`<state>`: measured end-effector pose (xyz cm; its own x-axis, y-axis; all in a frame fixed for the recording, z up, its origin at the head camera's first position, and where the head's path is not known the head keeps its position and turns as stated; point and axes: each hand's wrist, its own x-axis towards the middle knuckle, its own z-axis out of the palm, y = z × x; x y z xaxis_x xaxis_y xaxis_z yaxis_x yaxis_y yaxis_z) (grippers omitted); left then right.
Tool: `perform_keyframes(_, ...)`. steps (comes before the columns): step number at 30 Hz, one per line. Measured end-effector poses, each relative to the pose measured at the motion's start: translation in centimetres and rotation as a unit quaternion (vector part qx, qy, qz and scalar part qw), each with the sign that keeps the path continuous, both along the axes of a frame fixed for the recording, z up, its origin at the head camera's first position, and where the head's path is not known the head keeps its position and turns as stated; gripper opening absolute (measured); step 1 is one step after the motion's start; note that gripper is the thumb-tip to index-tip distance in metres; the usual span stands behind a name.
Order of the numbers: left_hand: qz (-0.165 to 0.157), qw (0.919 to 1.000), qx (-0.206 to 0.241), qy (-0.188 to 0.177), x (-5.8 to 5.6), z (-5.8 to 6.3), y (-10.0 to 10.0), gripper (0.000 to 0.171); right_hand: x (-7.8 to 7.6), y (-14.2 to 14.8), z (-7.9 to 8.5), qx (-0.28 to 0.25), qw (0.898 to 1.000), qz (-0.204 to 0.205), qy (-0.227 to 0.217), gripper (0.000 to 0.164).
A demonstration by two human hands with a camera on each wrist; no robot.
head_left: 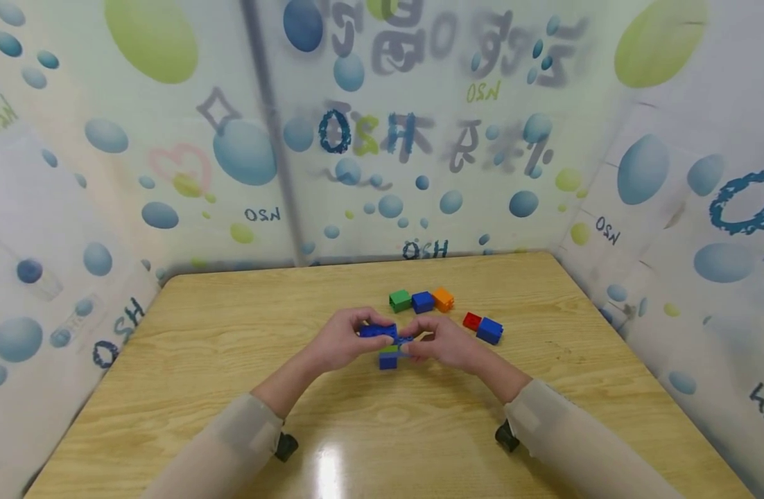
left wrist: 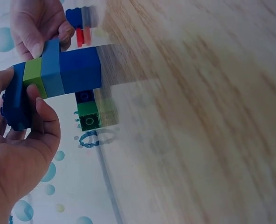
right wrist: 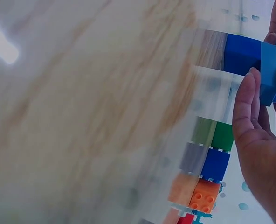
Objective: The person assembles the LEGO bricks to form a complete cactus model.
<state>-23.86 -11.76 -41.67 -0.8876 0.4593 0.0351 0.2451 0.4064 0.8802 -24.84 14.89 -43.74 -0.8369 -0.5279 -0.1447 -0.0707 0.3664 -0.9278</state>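
A small stack of toy building bricks stands between the two hands: a dark blue block (left wrist: 80,70) at the bottom, a lighter blue brick (left wrist: 51,70) above it, then a lime green brick (left wrist: 34,73). On top, against the lime brick, is a longer dark blue brick (head_left: 376,330). My left hand (head_left: 343,339) grips this long brick between thumb and fingers. From the other side my right hand (head_left: 444,341) pinches the end of the lighter blue brick. Whether the long brick is fully seated cannot be told.
Behind the hands lie a green brick (head_left: 400,300), a blue brick (head_left: 422,302) and an orange brick (head_left: 443,299) in a row. To the right are a red brick (head_left: 472,321) and another blue brick (head_left: 490,331). Patterned curtains surround the wooden table (head_left: 232,312).
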Motion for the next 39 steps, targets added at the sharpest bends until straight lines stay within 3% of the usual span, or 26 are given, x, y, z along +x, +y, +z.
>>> perform_keyframes(13,-0.013,0.9999,0.004,0.008,0.2,-0.1,-0.1,0.028,0.2,0.0,-0.2,-0.005,1.000,0.000,0.004,0.028)
perform_keyframes(17,-0.029,0.9991,-0.015,0.028,0.2,0.0,-0.2,0.032,0.2,0.0,-0.3,-0.009,1.000,0.004,0.006,0.028)
perform_keyframes(21,-0.025,0.9985,-0.035,0.034,-0.2,0.5,-0.6,0.036,0.2,0.1,-0.2,-0.008,1.000,0.006,0.012,0.028)
perform_keyframes(26,0.002,0.9996,-0.022,0.019,-1.6,0.6,-1.4,0.039,0.1,0.1,-0.2,-0.006,1.000,0.009,0.012,0.030)
perform_keyframes(31,0.018,0.9996,-0.019,0.010,-3.8,-0.4,-2.1,0.043,0.0,0.1,-0.3,0.000,1.000,0.007,0.011,0.031)
perform_keyframes(39,0.013,0.9970,-0.076,0.010,-7.3,-2.0,-1.4,0.043,0.1,0.1,-0.1,0.000,1.000,0.007,0.008,0.029)
